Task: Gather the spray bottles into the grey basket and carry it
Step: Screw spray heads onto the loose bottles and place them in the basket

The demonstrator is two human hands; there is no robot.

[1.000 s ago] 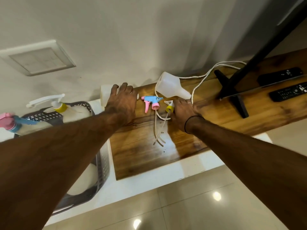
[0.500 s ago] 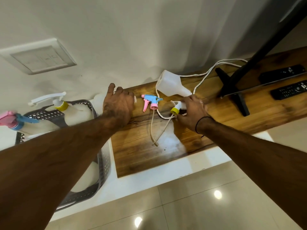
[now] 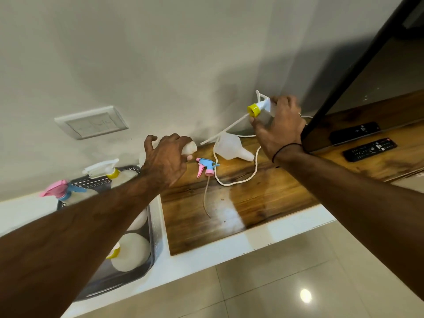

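Nearest the wrists, to the left of the left hand's fingers, the grey basket (image 3: 156, 228) is seen on the white ledge, with several white spray bottles (image 3: 130, 251) laid inside and two trigger heads standing above its far rim. The left hand (image 3: 166, 160) is held with fingers curled round a white bottle (image 3: 189, 148); the bottle's body is largely hidden behind the knuckles, so whether it is lifted or resting on the wooden shelf (image 3: 241, 203) cannot be told. Just right of those fingers, a pink-and-blue trigger head (image 3: 206, 167) with its dip tube is lying loose on the wood, and beyond it a headless white bottle (image 3: 231, 148) is lying on its side among a white cable (image 3: 236, 180). Farther off, the right hand (image 3: 278, 128) is raised above the shelf, fingers clamped on a yellow-collared trigger head (image 3: 260, 106), its tube trailing down leftward. Two remote controls (image 3: 369, 149) are noted right of that hand.

The bottles are judged light and probably empty, thin-walled and smooth; a hold round the neck or shoulder is advised. Dip tubes are thin and easily bent; heads are best taken by the collar.
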